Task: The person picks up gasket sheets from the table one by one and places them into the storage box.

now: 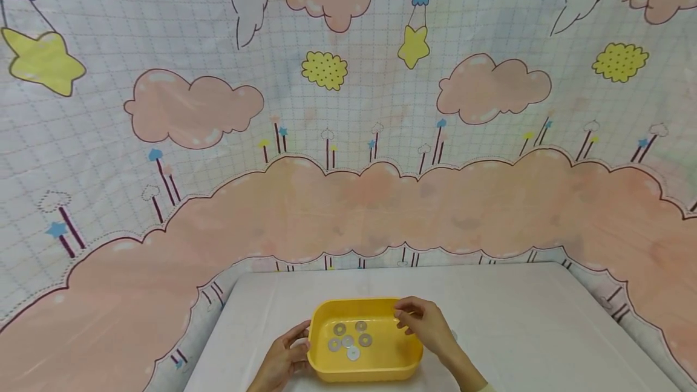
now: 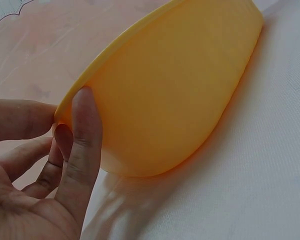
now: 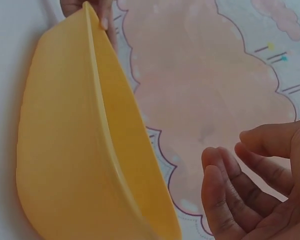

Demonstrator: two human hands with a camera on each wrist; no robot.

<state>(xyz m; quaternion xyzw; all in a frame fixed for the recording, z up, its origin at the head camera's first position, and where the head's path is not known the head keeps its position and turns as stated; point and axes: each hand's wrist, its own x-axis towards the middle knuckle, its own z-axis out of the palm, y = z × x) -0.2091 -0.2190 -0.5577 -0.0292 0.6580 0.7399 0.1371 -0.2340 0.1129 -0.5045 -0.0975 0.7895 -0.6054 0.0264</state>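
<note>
A yellow rectangular plastic basin with rounded corners sits on the white-covered table. Several flat, round metal washers lie on its floor, grouped toward the left half. My left hand holds the basin's left end; in the left wrist view its thumb presses the outer wall just under the rim while the other fingers bend around the corner. Over the basin's right end hovers my right hand, its fingers loosely bent. The right wrist view shows nothing between those fingertips, beside the basin's rim.
The white tablecloth extends to both sides and behind the basin. A small pale round edge peeks out beside my right wrist. Behind the table hangs a curtain printed with clouds and stars.
</note>
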